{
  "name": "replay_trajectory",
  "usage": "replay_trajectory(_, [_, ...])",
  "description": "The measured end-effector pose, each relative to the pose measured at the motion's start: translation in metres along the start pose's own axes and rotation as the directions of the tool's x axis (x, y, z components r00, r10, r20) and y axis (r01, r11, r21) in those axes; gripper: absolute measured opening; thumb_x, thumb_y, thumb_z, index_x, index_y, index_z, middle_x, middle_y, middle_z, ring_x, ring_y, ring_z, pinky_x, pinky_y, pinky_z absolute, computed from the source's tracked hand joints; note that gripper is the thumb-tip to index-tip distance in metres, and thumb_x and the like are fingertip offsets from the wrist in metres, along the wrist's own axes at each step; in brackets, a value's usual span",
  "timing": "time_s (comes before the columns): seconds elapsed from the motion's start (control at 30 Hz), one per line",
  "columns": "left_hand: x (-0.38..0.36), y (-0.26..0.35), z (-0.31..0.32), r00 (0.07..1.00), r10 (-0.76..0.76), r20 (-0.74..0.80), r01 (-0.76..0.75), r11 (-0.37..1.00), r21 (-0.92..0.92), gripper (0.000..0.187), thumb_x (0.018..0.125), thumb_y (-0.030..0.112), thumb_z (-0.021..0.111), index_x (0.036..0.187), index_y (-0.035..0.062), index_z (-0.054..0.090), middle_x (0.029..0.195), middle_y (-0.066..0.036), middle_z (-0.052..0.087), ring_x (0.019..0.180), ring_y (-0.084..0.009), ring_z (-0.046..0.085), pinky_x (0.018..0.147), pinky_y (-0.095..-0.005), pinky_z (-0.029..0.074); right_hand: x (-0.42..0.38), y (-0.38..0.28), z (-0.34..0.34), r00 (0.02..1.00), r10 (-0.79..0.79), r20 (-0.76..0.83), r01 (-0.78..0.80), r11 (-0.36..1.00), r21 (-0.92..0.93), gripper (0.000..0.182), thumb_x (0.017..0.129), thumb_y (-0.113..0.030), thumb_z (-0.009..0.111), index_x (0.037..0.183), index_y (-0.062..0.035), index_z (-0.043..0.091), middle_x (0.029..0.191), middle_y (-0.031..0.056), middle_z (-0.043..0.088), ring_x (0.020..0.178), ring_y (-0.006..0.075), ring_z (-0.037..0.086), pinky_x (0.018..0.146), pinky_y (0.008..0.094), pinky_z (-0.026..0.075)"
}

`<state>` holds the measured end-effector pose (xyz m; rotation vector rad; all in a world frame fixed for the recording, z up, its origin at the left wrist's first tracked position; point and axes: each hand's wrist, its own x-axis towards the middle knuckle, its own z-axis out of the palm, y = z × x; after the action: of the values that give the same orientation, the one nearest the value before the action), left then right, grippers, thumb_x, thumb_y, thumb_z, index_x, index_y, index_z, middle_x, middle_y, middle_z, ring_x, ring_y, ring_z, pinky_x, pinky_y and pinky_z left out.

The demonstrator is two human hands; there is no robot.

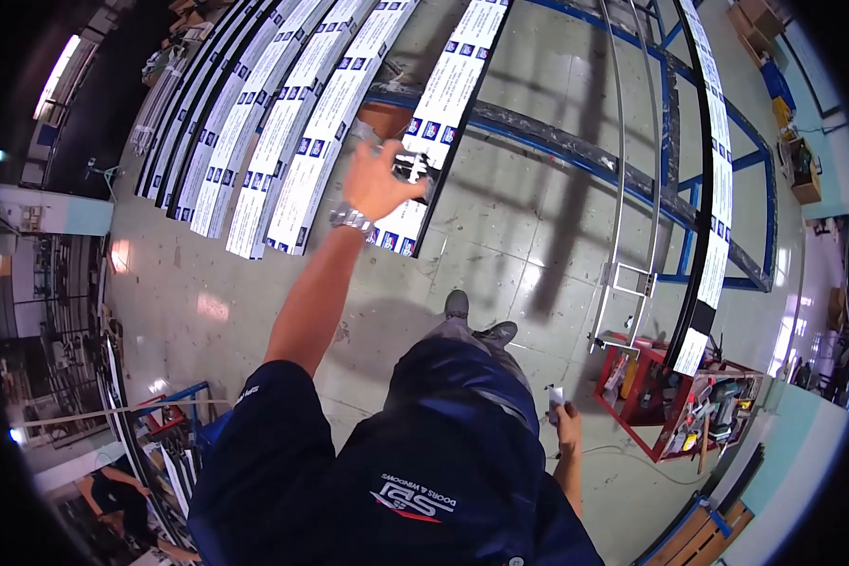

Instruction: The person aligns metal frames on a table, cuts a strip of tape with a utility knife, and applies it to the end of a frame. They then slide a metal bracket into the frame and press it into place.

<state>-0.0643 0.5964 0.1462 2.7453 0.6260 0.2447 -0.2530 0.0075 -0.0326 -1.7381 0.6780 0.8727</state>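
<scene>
My left hand [377,179], with a metal watch at the wrist, is closed on a small black-and-white piece [413,167] over a film-covered profile [455,80]. The piece's exact shape cannot be made out. Lower right, beside my body, my right hand [568,426] grips a small whitish object [556,395], partly hidden by the fingers. More long profiles [325,127] with printed white film lie side by side left of my left hand.
A blue metal frame [547,141] supports profiles. At right are another long profile [717,170], a thin metal frame [621,198] and a red tool cart [632,429] with tools. My shoes [457,304] stand on the tiled floor. Another person [123,500] is at lower left.
</scene>
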Motion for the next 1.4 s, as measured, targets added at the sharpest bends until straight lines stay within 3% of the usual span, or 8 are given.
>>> replay_trajectory(0.2, [-0.042,0.001,-0.026,0.986,0.061,-0.158,-0.073,0.995,-0.072,0.088,0.065,0.044,0.086,0.139,0.0131,0.05,0.136,-0.031,0.044,0.124,-0.0464,0.048,0.104,-0.0506,0.042,0.012,-0.021,0.033,0.991,-0.129,0.046,0.128,0.991,0.035,0.043,0.088,-0.025,0.07,0.116,0.0064,0.061,0.095,0.0103,0.068,0.086,0.018,0.064,0.076,0.029,0.051])
replay_trajectory(0.27, [-0.067,0.012,-0.008,0.967,0.119,-0.224,-0.159,0.972,-0.173,0.091,0.064,0.042,0.087,0.14,0.0111,0.048,0.133,-0.028,0.045,0.121,-0.046,0.048,0.101,-0.0527,0.043,0.015,-0.029,0.038,0.972,-0.236,0.016,0.224,0.897,-0.38,0.051,0.085,-0.03,0.073,0.119,0.0053,0.059,0.099,0.0122,0.068,0.087,0.0196,0.064,0.077,0.0319,0.051])
replay_trajectory(0.53, [-0.086,0.024,0.023,0.991,0.01,-0.134,-0.027,0.992,-0.126,0.098,0.06,0.045,0.088,0.142,0.0133,0.045,0.133,-0.023,0.041,0.118,-0.0431,0.048,0.096,-0.0513,0.043,-0.014,-0.103,0.054,0.958,-0.272,0.096,0.285,0.941,-0.183,0.056,0.089,-0.024,0.071,0.136,-0.0008,0.051,0.098,0.0123,0.067,0.086,0.0168,0.062,0.077,0.0296,0.048])
replay_trajectory(0.93, [-0.029,-0.018,0.052,0.983,0.043,-0.178,-0.075,0.982,-0.175,0.109,0.059,0.044,0.091,0.148,0.0134,0.037,0.136,-0.023,0.042,0.117,-0.0414,0.049,0.098,-0.048,0.044,-0.048,0.048,0.014,0.965,0.185,-0.187,-0.208,0.971,-0.116,0.058,0.089,-0.035,0.068,0.133,0.0007,0.054,0.096,0.0107,0.068,0.079,0.0175,0.062,0.063,0.0327,0.05])
replay_trajectory(1.2, [-0.024,-0.025,0.056,0.964,0.061,-0.259,-0.139,0.946,-0.294,0.114,0.058,0.046,0.091,0.15,0.0124,0.035,0.138,-0.022,0.042,0.119,-0.0411,0.05,0.097,-0.0493,0.045,-0.044,0.148,-0.017,0.972,-0.23,-0.039,0.202,0.917,-0.344,0.054,0.092,-0.036,0.061,0.126,0.0051,0.059,0.112,0.019,0.068,0.11,0.0296,0.063,0.099,0.0378,0.047])
replay_trajectory(1.27, [-0.022,-0.025,0.061,0.969,0.058,-0.239,-0.128,0.949,-0.289,0.116,0.057,0.046,0.092,0.151,0.0107,0.033,0.138,-0.022,0.042,0.119,-0.0415,0.05,0.097,-0.0493,0.046,-0.047,0.129,-0.038,0.921,-0.388,-0.021,0.364,0.881,-0.301,0.054,0.091,-0.035,0.065,0.128,0.003,0.058,0.111,0.0185,0.067,0.102,0.0268,0.065,0.086,0.0376,0.053])
replay_trajectory(1.33, [-0.021,-0.025,0.063,0.957,0.071,-0.28,-0.158,0.94,-0.301,0.118,0.057,0.048,0.092,0.151,0.0098,0.033,0.138,-0.022,0.042,0.12,-0.0413,0.049,0.097,-0.049,0.046,-0.056,0.038,0.019,0.954,0.121,-0.275,-0.169,0.973,-0.156,0.054,0.09,-0.034,0.068,0.131,-0.0016,0.055,0.104,0.0145,0.068,0.089,0.0221,0.068,0.068,0.0336,0.053])
replay_trajectory(1.4, [-0.021,-0.024,0.066,0.964,0.06,-0.26,-0.144,0.938,-0.316,0.12,0.056,0.046,0.093,0.151,0.0077,0.031,0.137,-0.025,0.042,0.121,-0.0423,0.048,0.099,-0.0501,0.046,-0.069,0.004,0.026,0.948,0.125,-0.292,-0.119,0.992,0.038,0.056,0.09,-0.034,0.069,0.134,-0.0056,0.051,0.097,0.011,0.068,0.076,0.0175,0.067,0.055,0.0279,0.047])
